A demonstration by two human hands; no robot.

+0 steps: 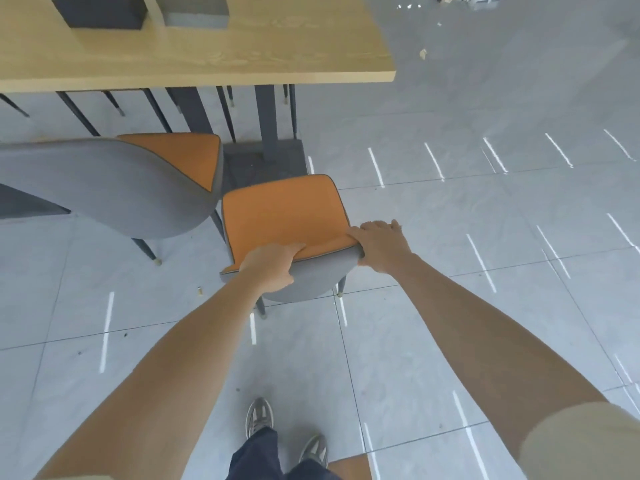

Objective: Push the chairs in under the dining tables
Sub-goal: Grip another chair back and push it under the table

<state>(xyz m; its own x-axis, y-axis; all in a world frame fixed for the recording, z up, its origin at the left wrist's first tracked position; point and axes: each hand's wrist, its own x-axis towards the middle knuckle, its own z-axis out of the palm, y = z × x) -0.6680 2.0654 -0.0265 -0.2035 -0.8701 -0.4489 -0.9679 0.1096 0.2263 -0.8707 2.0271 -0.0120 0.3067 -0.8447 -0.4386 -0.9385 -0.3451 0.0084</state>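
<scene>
An orange-and-grey chair (pixel 282 216) stands on the tiled floor in front of me, a short way back from the light wooden dining table (pixel 277 60). My left hand (pixel 273 266) grips the top edge of its backrest, fingers curled over the orange side. My right hand (pixel 379 245) grips the backrest's right corner. To the left, a second chair (pixel 114 185) of the same kind stands beside it, its seat near the table's edge.
Two dark boxes (pixel 104 10) sit on the tabletop at the back left. Dark table legs (pixel 266 123) and several thin chair legs stand under the table. Grey tiled floor (pixel 485 220) stretches to the right. My feet (pixel 259 419) are below the chair.
</scene>
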